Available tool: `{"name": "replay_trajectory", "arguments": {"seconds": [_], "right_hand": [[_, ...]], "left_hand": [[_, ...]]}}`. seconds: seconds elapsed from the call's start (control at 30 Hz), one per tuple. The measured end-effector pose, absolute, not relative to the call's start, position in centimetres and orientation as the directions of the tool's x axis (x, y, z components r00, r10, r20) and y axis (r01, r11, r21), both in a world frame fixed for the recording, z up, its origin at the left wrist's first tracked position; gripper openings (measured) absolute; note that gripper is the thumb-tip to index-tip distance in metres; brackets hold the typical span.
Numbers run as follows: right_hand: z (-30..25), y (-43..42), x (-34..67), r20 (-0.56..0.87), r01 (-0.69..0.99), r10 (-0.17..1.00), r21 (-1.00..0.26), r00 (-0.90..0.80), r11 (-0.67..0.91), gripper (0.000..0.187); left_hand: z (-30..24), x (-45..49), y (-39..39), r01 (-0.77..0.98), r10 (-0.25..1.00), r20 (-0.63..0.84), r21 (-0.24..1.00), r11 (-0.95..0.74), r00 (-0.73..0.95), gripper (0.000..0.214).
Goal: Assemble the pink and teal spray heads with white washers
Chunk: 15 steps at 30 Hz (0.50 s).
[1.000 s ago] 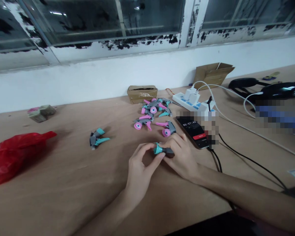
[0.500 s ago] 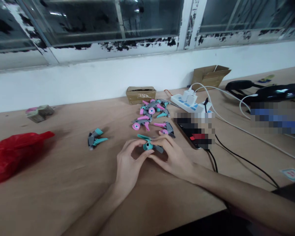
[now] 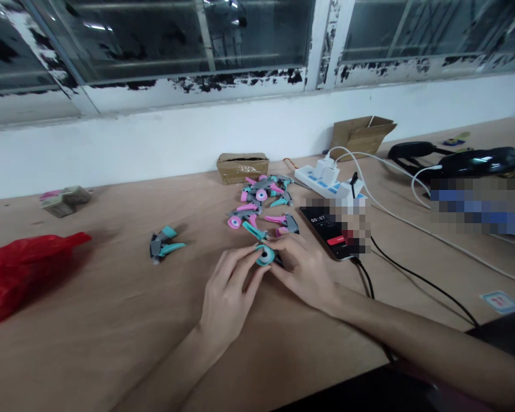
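A teal-and-grey trigger spray head [image 3: 265,255] is between my two hands, its round collar facing me and its teal lever pointing up and away. The fingertips of my left hand [image 3: 229,289] pinch the collar from the left. My right hand [image 3: 306,269] grips the grey body from the right, hiding part of it. Just beyond my hands lies a pink-and-grey spray head [image 3: 288,222], with a pile of several pink and teal spray heads [image 3: 261,194] behind it. Another teal spray head [image 3: 163,243] lies apart on the left.
A phone [image 3: 328,232] with a cable lies right of my hands. Behind it are a white power strip [image 3: 321,180] with chargers and an open cardboard box [image 3: 363,139]. A small carton [image 3: 243,167] stands near the wall. On the left are a red plastic bag [image 3: 30,269] and small blocks [image 3: 66,201].
The held spray head has turned so its collar opening faces me more, and my left fingers have shifted around the collar. The whole view has moved slightly.
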State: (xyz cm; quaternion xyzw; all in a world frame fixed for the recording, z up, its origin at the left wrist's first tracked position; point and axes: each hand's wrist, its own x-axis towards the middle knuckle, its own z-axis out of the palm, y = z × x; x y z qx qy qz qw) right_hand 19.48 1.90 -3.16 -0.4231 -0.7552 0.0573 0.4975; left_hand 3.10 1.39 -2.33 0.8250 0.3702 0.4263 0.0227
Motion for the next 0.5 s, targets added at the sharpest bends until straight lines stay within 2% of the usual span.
{"name": "replay_trajectory", "arguments": {"seconds": [0.23, 0.5], "right_hand": [[-3.8, 2.3, 19.6, 0.698, 0.585, 0.698, -0.503, -0.160, 0.637, 0.017], [-4.7, 2.5, 19.2, 0.648, 0.604, 0.747, -0.540, -0.146, 0.586, 0.018]], "left_hand": [[-2.5, 4.0, 0.9, 0.537, 0.809, 0.534, 0.621, -0.572, 0.245, 0.019], [-2.6, 3.7, 1.8, 0.571, 0.836, 0.466, 0.616, -0.542, 0.291, 0.013]]}}
